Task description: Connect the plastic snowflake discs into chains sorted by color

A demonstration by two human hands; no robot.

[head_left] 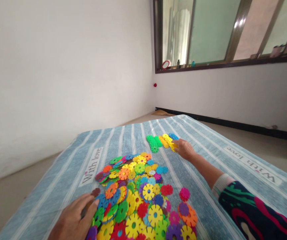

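A heap of bright plastic snowflake discs (138, 196) in many colours lies on a blue striped cloth (208, 156). My left hand (74, 220) rests at the heap's near left edge, its fingers curled over a few discs. My right hand (184, 149) reaches far forward to sorted rows of discs: a green row (152, 143), a yellow and orange row (165, 140) and a blue disc (173, 136). Its fingers are pinched on a yellow disc (173, 145) at the end of the yellow row.
The cloth bears "With love" labels (90, 166) and covers a raised flat surface. Bare floor surrounds it. White walls stand left and behind, with a dark-framed window (223, 33) whose sill holds small items. A few loose discs (184, 193) lie right of the heap.
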